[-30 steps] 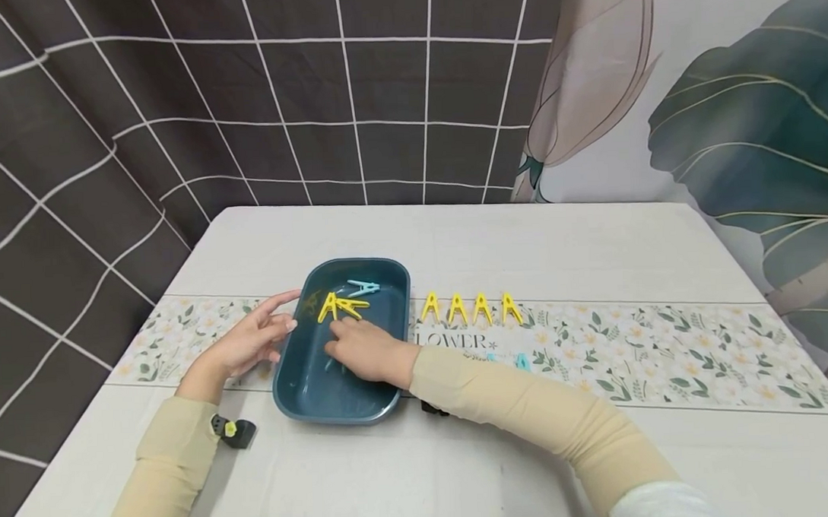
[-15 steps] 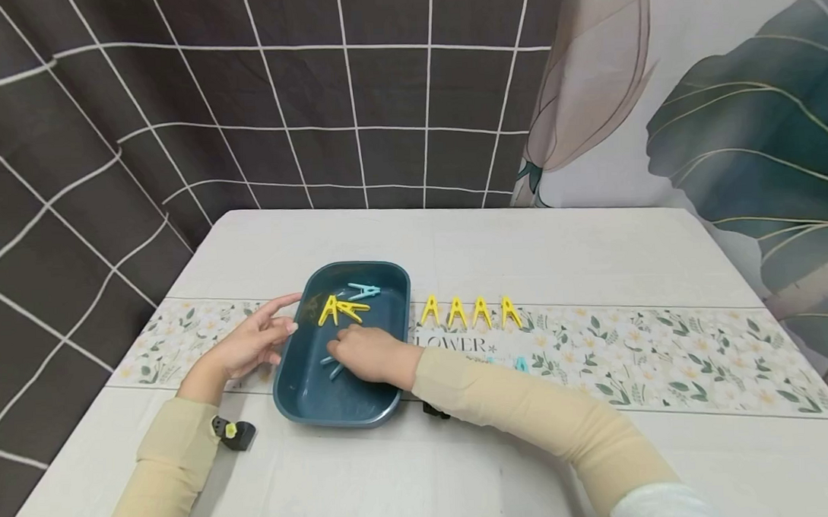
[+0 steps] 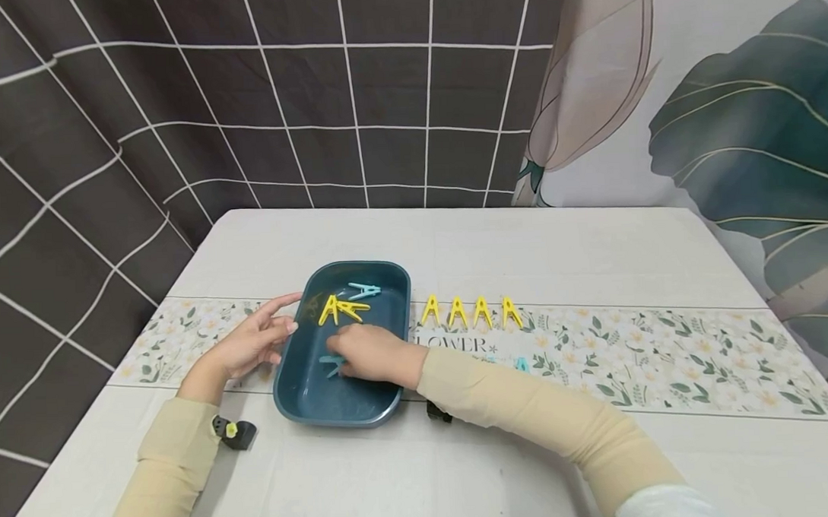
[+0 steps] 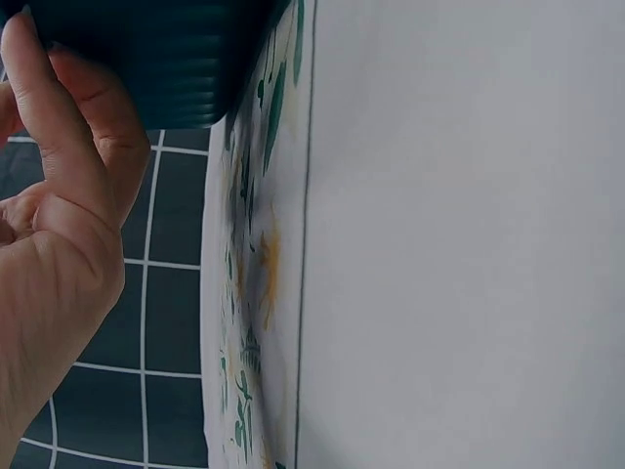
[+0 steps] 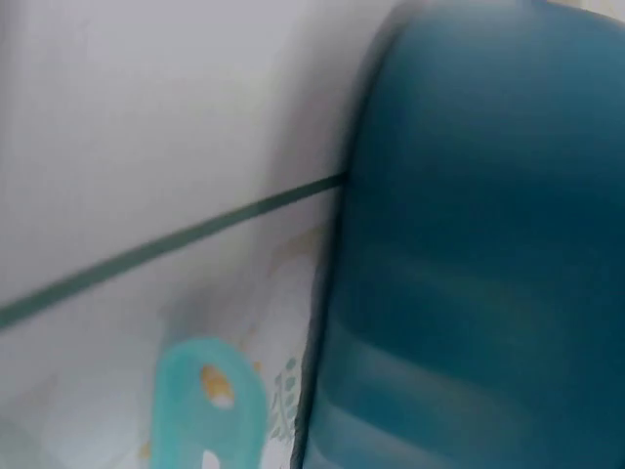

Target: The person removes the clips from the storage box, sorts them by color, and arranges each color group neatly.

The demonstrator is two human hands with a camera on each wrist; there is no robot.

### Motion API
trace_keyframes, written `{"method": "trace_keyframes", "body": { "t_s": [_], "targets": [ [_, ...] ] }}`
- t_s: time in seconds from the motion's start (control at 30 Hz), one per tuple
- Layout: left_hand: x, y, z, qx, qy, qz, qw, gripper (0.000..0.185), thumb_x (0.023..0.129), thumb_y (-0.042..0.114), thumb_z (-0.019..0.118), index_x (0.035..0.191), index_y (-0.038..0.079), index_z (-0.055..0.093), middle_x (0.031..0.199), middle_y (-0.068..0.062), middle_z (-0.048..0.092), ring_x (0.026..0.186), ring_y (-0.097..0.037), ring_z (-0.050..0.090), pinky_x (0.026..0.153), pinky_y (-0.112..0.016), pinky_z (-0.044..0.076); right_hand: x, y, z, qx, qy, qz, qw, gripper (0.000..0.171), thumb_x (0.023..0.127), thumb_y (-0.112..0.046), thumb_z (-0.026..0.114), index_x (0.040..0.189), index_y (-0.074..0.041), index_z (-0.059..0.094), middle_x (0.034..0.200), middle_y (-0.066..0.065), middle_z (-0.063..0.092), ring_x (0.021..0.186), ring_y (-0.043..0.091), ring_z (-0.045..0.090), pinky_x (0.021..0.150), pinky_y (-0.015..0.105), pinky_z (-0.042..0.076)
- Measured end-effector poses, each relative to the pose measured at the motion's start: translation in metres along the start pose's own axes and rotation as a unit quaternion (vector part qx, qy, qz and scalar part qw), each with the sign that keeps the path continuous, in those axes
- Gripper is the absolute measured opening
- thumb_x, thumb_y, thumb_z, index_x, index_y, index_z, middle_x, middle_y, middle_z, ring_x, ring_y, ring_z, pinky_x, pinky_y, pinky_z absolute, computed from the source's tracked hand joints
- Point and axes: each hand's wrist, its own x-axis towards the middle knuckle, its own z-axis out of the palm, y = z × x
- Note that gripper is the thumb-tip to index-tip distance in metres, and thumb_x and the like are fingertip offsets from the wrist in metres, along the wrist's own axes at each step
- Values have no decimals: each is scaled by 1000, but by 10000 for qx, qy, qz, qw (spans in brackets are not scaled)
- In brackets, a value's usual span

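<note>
Floral-printed tabletop (image 3: 664,352); glossy rounded tray (image 3: 305,391); right hand (image 3: 368,353) pinching forked clothespin (image 3: 331,360).

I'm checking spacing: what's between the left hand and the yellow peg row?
The head view shows the tray there, with pegs and the right hand inside it.

Your right hand (image 3: 369,353), left of center in the head view, hides its own fingertips and one end of a light blue clothespin (image 3: 331,362); whether they pinch it cannot be told. Your right sleeve (image 3: 529,407) partly covers the light blue clothespins on the cloth (image 3: 522,364). Fine print below the LOWER lettering (image 3: 453,341) is too small to read. In the left wrist view, the left edge crops your left hand (image 4: 73,166); in the right wrist view, the blue tray (image 5: 469,244) blurs, cropped at right.
</note>
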Motion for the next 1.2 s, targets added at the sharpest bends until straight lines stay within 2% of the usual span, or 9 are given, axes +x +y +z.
{"method": "trace_keyframes", "body": {
  "t_s": [0.13, 0.33, 0.67, 0.97, 1.2],
  "targets": [
    [0, 1, 1, 42, 18, -24, 10000, 59, 99, 13, 50, 150, 14, 20, 82, 8, 55, 66, -2, 54, 51, -18, 51, -4, 1, -4, 643, 235, 90, 9976, 18, 85, -15, 71, 103, -10, 72, 98, 2, 68, 88, 9, 61, 72, 15, 49],
    [-2, -1, 1, 71, -15, -13, 10000, 57, 100, 13, 49, 149, 17, 21, 82, 8, 53, 65, -2, 53, 51, -18, 51, -8, 2, -6, 1371, 549, 77, 9890, 19, 85, -13, 71, 104, -7, 73, 98, 4, 69, 86, 10, 59, 68, 11, 46],
    [-2, 0, 1, 10, -42, -14, 10000, 57, 99, 13, 49, 149, 17, 21, 86, 7, 56, 69, -2, 57, 52, -18, 52, -21, 0, -11, 2390, 1023, 306, 9651, 16, 85, -9, 70, 100, -4, 73, 93, 6, 69, 74, 7, 56, 61, 11, 45],
    [-2, 1, 1, 82, 13, -88, 9999, 59, 99, 13, 50, 149, 16, 21, 92, 6, 61, 72, -3, 59, 52, -19, 52, -39, -1, -22, 2841, 1217, 436, 9500, 18, 85, -6, 69, 102, -2, 71, 97, 9, 67, 69, 7, 57, 59, 14, 47],
    [-1, 4, 1, 146, 55, -138, 9998, 60, 98, 14, 52, 149, 15, 20, 89, 7, 59, 70, -3, 57, 52, -18, 52, -53, 0, -26, 2827, 1369, 665, 9470, 18, 84, -5, 69, 101, 0, 69, 89, 8, 61, 68, 8, 53, 58, 14, 45]
  ]
}}
